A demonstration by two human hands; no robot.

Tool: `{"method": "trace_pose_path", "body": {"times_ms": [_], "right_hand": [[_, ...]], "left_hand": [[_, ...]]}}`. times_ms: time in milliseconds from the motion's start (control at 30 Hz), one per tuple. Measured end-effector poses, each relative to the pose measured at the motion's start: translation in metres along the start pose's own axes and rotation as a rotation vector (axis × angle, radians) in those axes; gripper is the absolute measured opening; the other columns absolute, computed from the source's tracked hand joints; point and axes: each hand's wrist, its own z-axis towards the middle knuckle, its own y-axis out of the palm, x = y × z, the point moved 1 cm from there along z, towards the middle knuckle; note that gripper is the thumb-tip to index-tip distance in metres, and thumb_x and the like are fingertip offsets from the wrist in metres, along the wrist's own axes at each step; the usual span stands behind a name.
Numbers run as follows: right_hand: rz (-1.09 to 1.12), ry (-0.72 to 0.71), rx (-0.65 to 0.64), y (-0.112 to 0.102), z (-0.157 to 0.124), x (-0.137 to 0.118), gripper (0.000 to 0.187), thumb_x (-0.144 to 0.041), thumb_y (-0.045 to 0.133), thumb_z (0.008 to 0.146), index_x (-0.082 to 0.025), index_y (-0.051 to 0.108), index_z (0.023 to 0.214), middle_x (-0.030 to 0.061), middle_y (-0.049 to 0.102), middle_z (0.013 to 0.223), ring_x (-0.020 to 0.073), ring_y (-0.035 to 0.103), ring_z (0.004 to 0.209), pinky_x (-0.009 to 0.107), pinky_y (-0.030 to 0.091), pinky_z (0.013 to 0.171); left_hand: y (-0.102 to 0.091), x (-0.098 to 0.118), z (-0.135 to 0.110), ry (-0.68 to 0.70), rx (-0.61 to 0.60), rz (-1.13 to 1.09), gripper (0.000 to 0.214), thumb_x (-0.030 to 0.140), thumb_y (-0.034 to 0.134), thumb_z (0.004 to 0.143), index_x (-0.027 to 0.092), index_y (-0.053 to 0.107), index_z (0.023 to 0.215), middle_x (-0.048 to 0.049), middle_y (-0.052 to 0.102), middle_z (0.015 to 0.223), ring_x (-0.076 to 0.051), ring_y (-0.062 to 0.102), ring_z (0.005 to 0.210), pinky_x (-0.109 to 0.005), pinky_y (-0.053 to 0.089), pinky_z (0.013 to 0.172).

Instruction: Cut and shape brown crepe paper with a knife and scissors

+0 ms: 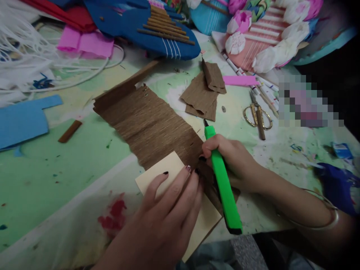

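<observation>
My left hand [171, 213] lies flat on a cream card [157, 174], fingers stretched out, its fingertips at the card's far edge. Under the card spreads a wide strip of brown crepe paper [152, 123], creased and rolled up along its far left edge. My right hand [236, 161] is wrapped round a bright green glue gun [223, 180], whose dark nozzle points away from me above the paper. The gun's grip is hidden behind its body and my fingers.
Gold-handled scissors [257, 114] and brown paper scraps [201, 92] lie beyond my right hand. Blue felt [22, 122] and a short brown stick [70, 131] are on the left. Decorated blue [168, 35] and pink [253, 48] pieces stand at the back. A pixelated patch covers the right.
</observation>
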Motion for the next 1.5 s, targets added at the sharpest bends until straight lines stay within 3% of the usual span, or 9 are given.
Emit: {"method": "trace_pose_path", "body": {"times_ms": [133, 233, 467, 633, 833, 1033, 1500], "right_hand": [[0.058, 0.134, 0.101, -0.001, 0.003, 0.000, 0.026, -0.012, 0.058, 0.081, -0.024, 0.039, 0.094, -0.0067, 0.048, 0.072, 0.0072, 0.042, 0.053, 0.020, 0.035, 0.051], [0.046, 0.151, 0.126, 0.002, 0.009, 0.001, 0.027, -0.017, 0.061, 0.082, -0.024, 0.038, 0.094, -0.0081, 0.045, 0.069, 0.0064, 0.038, 0.049, 0.020, 0.035, 0.051], [0.040, 0.038, 0.087, 0.007, 0.013, 0.006, 0.032, -0.004, 0.057, 0.075, -0.024, 0.039, 0.092, -0.0071, 0.048, 0.072, 0.0073, 0.041, 0.055, 0.019, 0.035, 0.053], [-0.001, -0.025, 0.000, 0.001, 0.016, 0.007, 0.030, -0.005, 0.055, 0.074, -0.024, 0.039, 0.092, -0.0051, 0.051, 0.076, 0.0094, 0.047, 0.060, 0.020, 0.037, 0.056], [0.021, 0.066, 0.037, -0.002, 0.016, 0.005, 0.029, -0.011, 0.058, 0.079, -0.024, 0.037, 0.094, -0.0070, 0.048, 0.071, 0.0080, 0.043, 0.054, 0.020, 0.035, 0.053], [0.019, 0.177, 0.103, -0.002, 0.029, 0.008, 0.031, -0.023, 0.064, 0.081, -0.025, 0.036, 0.095, -0.0088, 0.041, 0.066, 0.0078, 0.036, 0.049, 0.023, 0.032, 0.052], [0.046, 0.010, 0.026, 0.000, 0.034, 0.015, 0.034, -0.004, 0.059, 0.073, -0.025, 0.038, 0.091, -0.0066, 0.052, 0.077, 0.0080, 0.043, 0.056, 0.021, 0.034, 0.053]], "left_hand": [[-0.002, -0.001, 0.001, -0.053, -0.051, 0.010, 0.045, 0.023, 0.029, 0.095, 0.013, 0.047, 0.135, -0.0175, 0.048, 0.141, -0.033, 0.035, 0.136, -0.058, 0.022, 0.106], [-0.002, -0.001, 0.002, -0.094, -0.060, 0.012, 0.046, 0.028, 0.030, 0.094, 0.016, 0.045, 0.136, -0.0195, 0.046, 0.142, -0.035, 0.034, 0.137, -0.061, 0.023, 0.104], [0.002, 0.001, 0.000, -0.085, -0.034, 0.044, 0.051, 0.021, 0.028, 0.091, 0.002, 0.042, 0.137, -0.0201, 0.041, 0.146, -0.034, 0.034, 0.137, -0.057, 0.025, 0.107], [0.002, 0.002, -0.001, -0.092, -0.035, 0.042, 0.052, 0.019, 0.029, 0.090, 0.002, 0.041, 0.138, -0.0188, 0.040, 0.147, -0.033, 0.034, 0.137, -0.058, 0.023, 0.109], [-0.002, 0.000, 0.002, -0.089, -0.062, 0.030, 0.057, 0.027, 0.033, 0.089, 0.000, 0.040, 0.139, -0.0222, 0.037, 0.148, -0.036, 0.031, 0.138, -0.058, 0.022, 0.108], [-0.005, -0.001, 0.003, -0.194, -0.070, 0.029, 0.069, 0.037, 0.043, 0.082, -0.002, 0.039, 0.139, -0.0254, 0.035, 0.148, -0.038, 0.029, 0.139, -0.051, 0.019, 0.111], [0.001, -0.004, 0.003, -0.205, -0.038, -0.015, 0.063, 0.038, 0.041, 0.085, 0.002, 0.044, 0.136, -0.0231, 0.040, 0.146, -0.035, 0.034, 0.137, -0.047, 0.016, 0.111]]}}
